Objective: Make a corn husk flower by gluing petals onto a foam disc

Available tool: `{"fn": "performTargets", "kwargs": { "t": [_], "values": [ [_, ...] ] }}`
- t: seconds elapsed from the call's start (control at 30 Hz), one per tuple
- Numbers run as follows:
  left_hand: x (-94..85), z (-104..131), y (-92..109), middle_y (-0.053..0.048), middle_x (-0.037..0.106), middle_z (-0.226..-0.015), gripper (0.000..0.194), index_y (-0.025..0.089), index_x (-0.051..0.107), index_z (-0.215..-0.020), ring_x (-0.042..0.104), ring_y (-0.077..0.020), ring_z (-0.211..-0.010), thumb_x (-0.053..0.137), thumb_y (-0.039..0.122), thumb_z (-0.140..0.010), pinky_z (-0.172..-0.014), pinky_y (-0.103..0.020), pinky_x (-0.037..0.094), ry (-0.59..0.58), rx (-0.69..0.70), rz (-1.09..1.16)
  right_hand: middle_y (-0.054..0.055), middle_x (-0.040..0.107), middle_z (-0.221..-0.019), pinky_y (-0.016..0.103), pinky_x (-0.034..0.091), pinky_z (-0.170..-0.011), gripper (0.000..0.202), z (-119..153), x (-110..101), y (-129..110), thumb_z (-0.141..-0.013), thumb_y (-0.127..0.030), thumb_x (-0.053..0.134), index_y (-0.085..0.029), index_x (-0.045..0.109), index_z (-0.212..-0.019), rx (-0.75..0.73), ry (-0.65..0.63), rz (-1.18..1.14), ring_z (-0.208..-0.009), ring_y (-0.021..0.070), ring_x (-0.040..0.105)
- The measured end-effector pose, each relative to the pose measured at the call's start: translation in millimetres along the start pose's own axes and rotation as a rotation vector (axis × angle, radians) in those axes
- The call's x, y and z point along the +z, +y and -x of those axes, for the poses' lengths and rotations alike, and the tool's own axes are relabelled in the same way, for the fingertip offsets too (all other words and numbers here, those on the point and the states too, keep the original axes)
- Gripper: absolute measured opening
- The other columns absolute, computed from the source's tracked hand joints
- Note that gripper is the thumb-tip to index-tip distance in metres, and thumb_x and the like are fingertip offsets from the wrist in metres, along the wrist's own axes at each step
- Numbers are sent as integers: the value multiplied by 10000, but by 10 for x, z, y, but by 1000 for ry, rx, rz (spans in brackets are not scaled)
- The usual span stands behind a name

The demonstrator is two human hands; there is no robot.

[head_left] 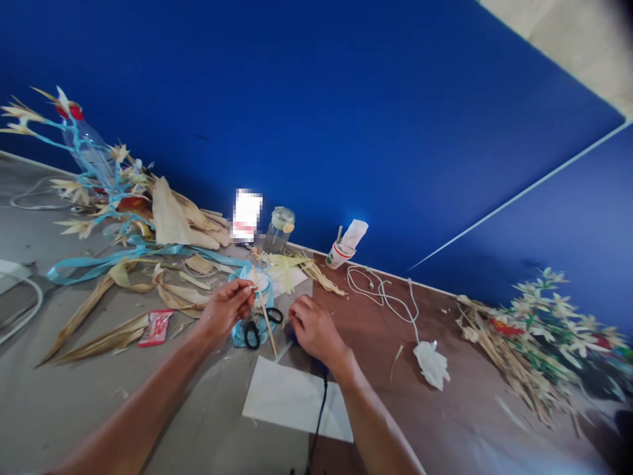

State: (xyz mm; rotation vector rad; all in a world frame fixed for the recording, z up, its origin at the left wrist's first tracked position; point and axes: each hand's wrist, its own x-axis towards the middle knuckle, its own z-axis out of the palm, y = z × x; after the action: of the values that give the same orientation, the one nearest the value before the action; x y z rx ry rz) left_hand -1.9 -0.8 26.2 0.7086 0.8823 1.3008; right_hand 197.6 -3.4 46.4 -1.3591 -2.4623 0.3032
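My left hand (pixel 228 309) is closed, pinching a thin pale stick (pixel 266 315) near its upper end; the stick slants down to the right. My right hand (pixel 314 328) is curled over a blue corded tool, seemingly a glue gun (pixel 322 365), mostly hidden under the palm. A translucent glue stick (pixel 283 351) juts out at its lower left, and a black cord runs toward me. Between my hands lie black-handled scissors (pixel 252 334), partly behind the stick, on blue ribbon (pixel 238 335). White paper (pixel 291 398) lies below my right hand.
Dried husks (pixel 171 218) and a blue-stemmed husk-flower piece by a plastic bottle (pixel 89 148) fill the left. A lidded jar (pixel 280 229), a cup (pixel 339 254) and white cable (pixel 388 290) line the blue wall. White flowers (pixel 554 316) and husk strips lie right.
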Motion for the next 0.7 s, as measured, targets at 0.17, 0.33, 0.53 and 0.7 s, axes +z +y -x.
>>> {"fn": "performTargets", "kwargs": {
  "t": [0.17, 0.33, 0.53, 0.7],
  "values": [
    [71, 44, -68, 42, 513, -542, 281, 152, 564, -793, 385, -40, -420, 728, 341, -664, -395, -152, 260, -35, -39, -14, 29, 575, -772, 267, 376, -696, 140, -118, 27, -149, -798, -103, 459, -186, 570, -781, 11, 109, -192, -744, 159, 523],
    [88, 59, -125, 42, 509, -553, 250, 158, 569, -805, 401, -44, -442, 702, 340, -699, -412, -154, 278, -75, -45, -7, 58, 617, -849, 278, 418, -724, 192, -245, 159, -276, -801, -130, 431, -170, 585, -910, 115, 240, -468, -797, 171, 558],
    [83, 71, -125, 38, 517, -567, 234, 159, 572, -805, 422, -49, -453, 697, 331, -709, -416, -154, 284, -51, -41, 22, 8, 631, -761, 252, 424, -649, 158, -346, 298, -357, -750, -191, 516, -190, 636, -853, 289, 165, -1022, -684, 141, 550],
    [106, 90, -103, 43, 514, -547, 246, 157, 579, -794, 452, -58, -457, 714, 331, -686, -427, -163, 325, -12, -50, 12, -36, 588, -584, 207, 346, -503, 143, -379, 375, -374, -608, -223, 678, -171, 641, -735, 494, 87, -1536, -476, 71, 448]
  ]
}}
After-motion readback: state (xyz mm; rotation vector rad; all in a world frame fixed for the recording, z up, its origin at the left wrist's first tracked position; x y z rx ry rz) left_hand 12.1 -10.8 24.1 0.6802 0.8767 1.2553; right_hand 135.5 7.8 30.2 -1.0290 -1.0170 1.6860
